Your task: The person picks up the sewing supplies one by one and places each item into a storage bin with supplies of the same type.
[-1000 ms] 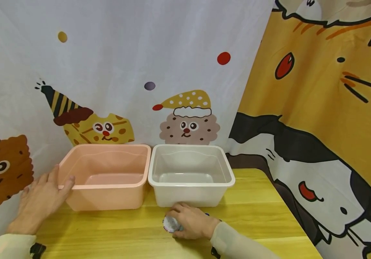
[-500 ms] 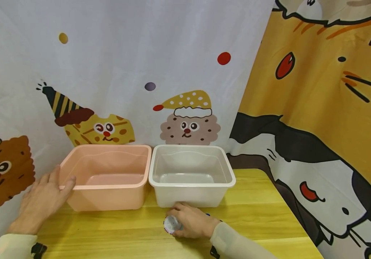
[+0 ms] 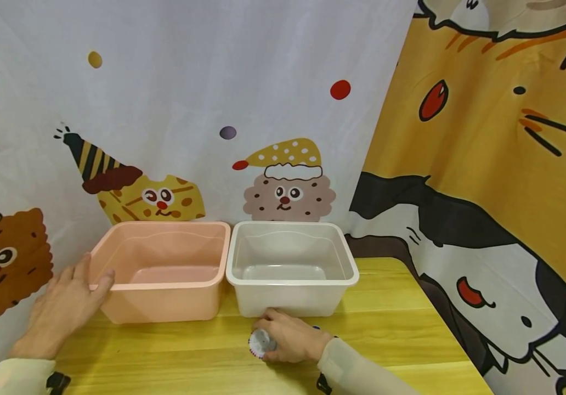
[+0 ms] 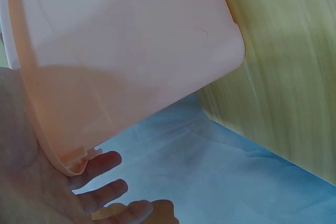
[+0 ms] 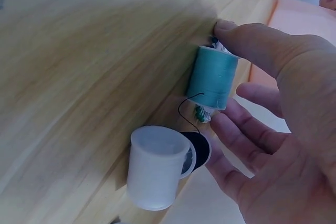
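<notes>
My left hand [image 3: 66, 302] rests against the front left corner of the pink bin [image 3: 164, 303], its fingers extended past the rim in the left wrist view. On the table before the white bin [image 3: 290, 299], my right hand [image 3: 293, 337] pinches a round pin wheel [image 3: 262, 344] with coloured pin heads round its edge. The right wrist view shows a teal thread spool [image 5: 212, 80] in front of the wheel, between thumb and fingers. A white spool [image 5: 152, 171] and a black spool [image 5: 200, 150] lie beside the fingertips; a dark thread trails across.
The two bins stand side by side at the back of the yellow wood-grain table [image 3: 174, 356]. Behind them hangs a white printed curtain [image 3: 164, 109]. To the right, an orange cartoon curtain [image 3: 480, 164] runs along the table's edge.
</notes>
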The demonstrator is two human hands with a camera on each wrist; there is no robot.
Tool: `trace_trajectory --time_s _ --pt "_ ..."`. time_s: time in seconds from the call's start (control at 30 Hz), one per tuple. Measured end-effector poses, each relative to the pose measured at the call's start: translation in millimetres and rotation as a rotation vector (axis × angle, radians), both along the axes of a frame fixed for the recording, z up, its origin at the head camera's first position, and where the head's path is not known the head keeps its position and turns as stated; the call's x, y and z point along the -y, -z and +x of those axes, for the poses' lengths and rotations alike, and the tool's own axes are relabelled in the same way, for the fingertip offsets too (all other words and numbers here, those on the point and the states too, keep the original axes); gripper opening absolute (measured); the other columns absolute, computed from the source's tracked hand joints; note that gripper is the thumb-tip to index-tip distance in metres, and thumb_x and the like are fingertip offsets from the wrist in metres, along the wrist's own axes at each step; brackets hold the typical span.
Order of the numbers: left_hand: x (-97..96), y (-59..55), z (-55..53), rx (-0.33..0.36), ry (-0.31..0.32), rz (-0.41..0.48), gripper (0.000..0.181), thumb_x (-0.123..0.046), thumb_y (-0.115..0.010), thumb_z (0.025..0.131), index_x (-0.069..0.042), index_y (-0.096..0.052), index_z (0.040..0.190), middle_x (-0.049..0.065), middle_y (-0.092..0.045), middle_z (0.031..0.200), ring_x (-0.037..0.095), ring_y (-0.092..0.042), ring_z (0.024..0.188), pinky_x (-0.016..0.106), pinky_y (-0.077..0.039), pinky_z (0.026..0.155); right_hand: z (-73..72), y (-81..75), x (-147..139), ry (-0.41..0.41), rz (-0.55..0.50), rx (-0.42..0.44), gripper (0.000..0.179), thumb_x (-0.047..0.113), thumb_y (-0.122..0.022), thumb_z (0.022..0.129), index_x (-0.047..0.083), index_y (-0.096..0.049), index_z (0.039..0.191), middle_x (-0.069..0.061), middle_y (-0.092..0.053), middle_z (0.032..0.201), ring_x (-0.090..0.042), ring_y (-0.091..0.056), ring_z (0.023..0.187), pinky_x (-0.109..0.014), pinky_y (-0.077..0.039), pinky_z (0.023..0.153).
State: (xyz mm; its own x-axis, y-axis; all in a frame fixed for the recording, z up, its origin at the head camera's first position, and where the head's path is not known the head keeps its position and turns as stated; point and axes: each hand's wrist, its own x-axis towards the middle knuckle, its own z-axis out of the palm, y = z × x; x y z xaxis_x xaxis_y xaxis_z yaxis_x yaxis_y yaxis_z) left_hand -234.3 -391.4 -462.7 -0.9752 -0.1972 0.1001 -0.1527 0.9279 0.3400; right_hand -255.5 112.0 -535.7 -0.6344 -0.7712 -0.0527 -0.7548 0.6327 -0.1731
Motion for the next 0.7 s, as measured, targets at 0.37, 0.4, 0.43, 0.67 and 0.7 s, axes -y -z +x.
trace_trajectory --time_s 0.37,0.4,0.43,0.67,0.7 --pt "1.2 -0.4 -0.5 0.002 0.011 0.006 0.108 -0.071 -0.032 0.12 0.019 -0.013 0.176 0.06 -0.03 0.163 0.084 -0.033 0.141 0.099 -0.039 0.106 -1.3 1.0 0.6 -0.042 -0.018 -0.004 0.063 0.038 -0.099 0.097 0.021 -0.073 0.152 0.001 -0.069 0.148 -0.006 -0.064 0.127 -0.023 -0.06 0.11" --pt "1.2 -0.3 -0.5 0.003 0.01 0.005 0.108 -0.071 -0.032 0.12 0.019 -0.013 0.176 0.06 -0.03 0.163 0.084 -0.033 0.141 0.099 -0.039 0.107 -1.3 1.2 0.8 -0.045 -0.018 -0.007 0.063 0.038 -0.099 0.096 0.021 -0.073 0.151 0.001 -0.069 0.148 -0.006 -0.064 0.127 -0.023 -0.06 0.11" --pt "1.3 -0.2 -0.6 0.003 0.01 0.004 0.108 -0.071 -0.032 0.12 0.019 -0.013 0.176 0.06 -0.029 0.163 0.084 -0.033 0.141 0.099 -0.039 0.107 -0.9 1.1 1.2 -0.045 -0.018 -0.007 0.063 0.037 -0.1 0.096 0.021 -0.073 0.151 0.001 -0.069 0.148 -0.006 -0.065 0.127 -0.023 -0.059 0.111" --pt "1.5 -0.2 -0.6 0.015 0.009 0.003 0.109 -0.072 -0.032 0.12 0.019 -0.012 0.176 0.06 -0.029 0.162 0.084 -0.033 0.14 0.098 -0.039 0.107 -1.2 2.2 3.0 -0.051 -0.015 -0.025 0.063 0.035 -0.1 0.095 0.021 -0.074 0.151 0.002 -0.07 0.146 -0.006 -0.064 0.128 -0.021 -0.059 0.11" --pt "1.6 -0.4 -0.6 0.017 0.011 0.005 0.108 -0.072 -0.032 0.12 0.019 -0.012 0.176 0.06 -0.029 0.162 0.084 -0.033 0.14 0.098 -0.039 0.107 -1.3 2.6 3.0 -0.05 -0.016 -0.023 0.064 0.035 -0.101 0.095 0.021 -0.073 0.151 0.001 -0.069 0.147 -0.006 -0.064 0.128 -0.021 -0.059 0.11"
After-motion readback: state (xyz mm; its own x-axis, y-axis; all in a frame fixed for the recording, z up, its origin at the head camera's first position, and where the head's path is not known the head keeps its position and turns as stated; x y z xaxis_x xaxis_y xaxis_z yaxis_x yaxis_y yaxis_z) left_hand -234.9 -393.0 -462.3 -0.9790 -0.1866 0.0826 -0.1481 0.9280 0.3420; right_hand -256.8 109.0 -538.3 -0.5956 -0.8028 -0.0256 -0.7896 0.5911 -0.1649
